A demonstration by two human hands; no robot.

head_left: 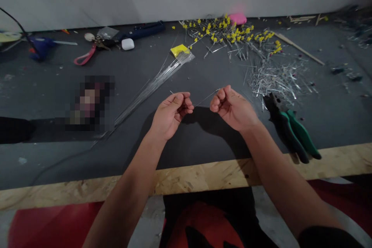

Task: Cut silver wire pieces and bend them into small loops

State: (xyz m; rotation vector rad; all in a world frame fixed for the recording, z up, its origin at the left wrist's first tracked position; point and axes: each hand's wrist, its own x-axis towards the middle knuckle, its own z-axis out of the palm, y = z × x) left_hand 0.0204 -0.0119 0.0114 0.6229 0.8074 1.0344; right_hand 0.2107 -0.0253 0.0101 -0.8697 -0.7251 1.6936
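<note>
A thin wire [205, 99] runs between my two hands over the dark table. My left hand [173, 113] is closed in a pinch on its left part. At the other end, my right hand [236, 109] pinches the wire with curled fingers. Left of my hands lies a bundle of long straight wires [151, 87], its far end near a yellow wrapper [180, 50]. A heap of short wire pieces [274, 79] is to the right. Pliers [293, 130] with green and black handles rest beside my right forearm, jaws toward that heap.
Yellow-tipped wires [226, 33] are piled near the wall beside a pink lump [237, 18]. A wooden stick [299, 48] lies right. At left are keys [101, 42], a white case [127, 44] and a blue glue gun [40, 47]. A wooden edge [200, 176] borders the table.
</note>
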